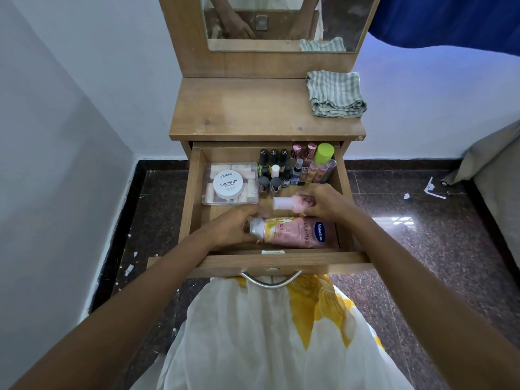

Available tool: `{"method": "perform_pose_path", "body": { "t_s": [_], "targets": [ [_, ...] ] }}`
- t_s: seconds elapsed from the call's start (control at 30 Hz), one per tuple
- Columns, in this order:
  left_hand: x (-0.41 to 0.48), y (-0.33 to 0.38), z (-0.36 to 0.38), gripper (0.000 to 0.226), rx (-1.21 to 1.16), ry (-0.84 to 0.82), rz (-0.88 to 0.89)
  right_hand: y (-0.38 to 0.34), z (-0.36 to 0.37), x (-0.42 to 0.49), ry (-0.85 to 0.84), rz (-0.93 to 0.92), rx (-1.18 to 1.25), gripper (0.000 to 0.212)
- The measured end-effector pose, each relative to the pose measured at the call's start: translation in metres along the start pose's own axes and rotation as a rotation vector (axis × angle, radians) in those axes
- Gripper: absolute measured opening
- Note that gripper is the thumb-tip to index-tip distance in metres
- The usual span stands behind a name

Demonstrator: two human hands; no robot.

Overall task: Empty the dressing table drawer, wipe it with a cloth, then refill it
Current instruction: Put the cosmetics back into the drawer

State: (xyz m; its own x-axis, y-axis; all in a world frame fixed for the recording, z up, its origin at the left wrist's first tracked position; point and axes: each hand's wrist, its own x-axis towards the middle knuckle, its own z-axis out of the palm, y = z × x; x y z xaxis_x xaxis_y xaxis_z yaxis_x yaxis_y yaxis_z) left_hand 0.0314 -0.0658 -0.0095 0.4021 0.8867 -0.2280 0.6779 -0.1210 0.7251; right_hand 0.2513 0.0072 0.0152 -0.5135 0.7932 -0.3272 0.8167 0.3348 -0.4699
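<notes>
Blue fabric (450,21) upper right; paper scraps (433,190) on dark floor (422,249); perhaps bed (501,192) beside.

Home bedroom. Wooden dressing table (253,108) with mirror (281,12) against white wall (84,80); open drawer (194,192) packed with nail polish bottles (281,170) and lotion bottle (298,232); striped cloth (336,94) on tabletop's back right corner; bed edge (495,175) at right; dark granite floor (422,235).

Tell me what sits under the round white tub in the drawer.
The white tub rests on a clear box of pale blocks, inside the drawer. Whatever lies in the box directly beneath the tub is covered.
</notes>
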Motion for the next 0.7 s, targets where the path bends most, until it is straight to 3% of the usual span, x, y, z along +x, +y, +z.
{"method": "perform_pose_path", "body": {
  "t_s": [0.7],
  "targets": [
    [-0.001,0.001,0.001,0.048,0.031,-0.007,-0.017,0.010,-0.004,0.012,-0.098,0.066,-0.196,0.045]
  ]
}}
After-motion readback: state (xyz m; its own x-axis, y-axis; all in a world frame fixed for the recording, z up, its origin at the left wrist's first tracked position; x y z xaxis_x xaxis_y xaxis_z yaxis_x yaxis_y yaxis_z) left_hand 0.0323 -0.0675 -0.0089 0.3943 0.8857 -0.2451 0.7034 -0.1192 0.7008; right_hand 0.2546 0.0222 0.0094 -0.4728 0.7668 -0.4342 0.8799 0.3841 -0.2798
